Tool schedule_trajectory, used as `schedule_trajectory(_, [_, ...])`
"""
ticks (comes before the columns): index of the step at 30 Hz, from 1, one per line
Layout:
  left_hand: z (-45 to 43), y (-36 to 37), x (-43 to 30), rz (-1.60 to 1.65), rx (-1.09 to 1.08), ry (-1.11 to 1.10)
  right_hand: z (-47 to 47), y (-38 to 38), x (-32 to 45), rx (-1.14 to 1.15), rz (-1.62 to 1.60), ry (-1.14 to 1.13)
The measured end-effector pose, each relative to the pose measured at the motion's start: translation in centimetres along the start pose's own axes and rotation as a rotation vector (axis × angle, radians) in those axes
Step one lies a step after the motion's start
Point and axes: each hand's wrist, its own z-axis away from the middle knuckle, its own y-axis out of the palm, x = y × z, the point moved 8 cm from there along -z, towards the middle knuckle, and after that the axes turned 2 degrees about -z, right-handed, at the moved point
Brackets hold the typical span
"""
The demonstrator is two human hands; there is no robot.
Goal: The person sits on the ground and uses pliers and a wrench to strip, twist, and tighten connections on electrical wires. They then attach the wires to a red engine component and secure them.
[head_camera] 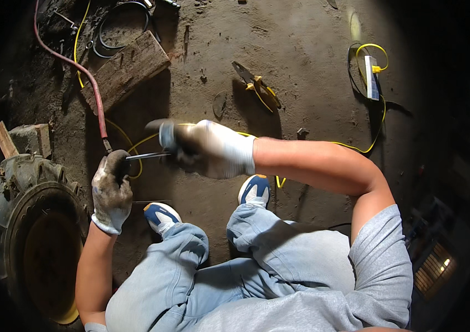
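My left hand (112, 186), in a stained work glove, is closed around the metal end of a red hose (98, 97). A thin metal shaft (148, 156) runs from its fingertips to my right hand (208, 149). The right hand is gloved too, blurred, and closed on the tool that this shaft belongs to, perhaps a screwdriver. The tool's grip is mostly hidden by the fingers. Where the shaft meets the hose end, my left thumb and fingers cover the contact. Both hands are held above the dirt floor, forward of my shoes (255, 190).
Combination pliers (256, 85) with yellow-and-black handles lie ahead on the floor. A wooden block (129, 70) rests beside the hose. At left is a lugged tyre (23, 199). A yellow cord (378, 128) trails from a white power strip (371, 78) at right. A black cable loop (101, 35) lies farther off.
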Motion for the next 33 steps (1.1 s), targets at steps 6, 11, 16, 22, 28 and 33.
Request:
schedule_trajectory(6, [0.5, -0.1, 0.8, 0.014, 0.012, -0.015, 1.2, -2.4, 0.2, -0.233, 0.39, -0.233])
schedule_trajectory(11, [-0.1, 0.0, 0.1, 0.055, 0.015, -0.065, 1.3, 1.1, 1.9, -0.066, 1.232, -0.736])
schedule_trajectory(16, [0.5, 0.0, 0.8, -0.005, 0.007, -0.013, 0.8, 2.9, -3.0, -0.061, -0.763, 0.478])
schedule_trajectory(22, [-0.2, -0.3, 0.8, 0.037, 0.034, -0.052, 1.9, -3.5, 1.8, -0.334, 0.451, -0.302])
schedule_trajectory(28, [-0.7, 0.1, -0.5, -0.021, 0.049, 0.038, -0.6, 1.6, 1.1, 0.039, 1.001, -0.274])
schedule_trajectory(33, [0.2, 0.3, 0.3, 0.039, 0.02, 0.046, -0.4, 4.8, -2.5, 0.077, -0.961, 0.565])
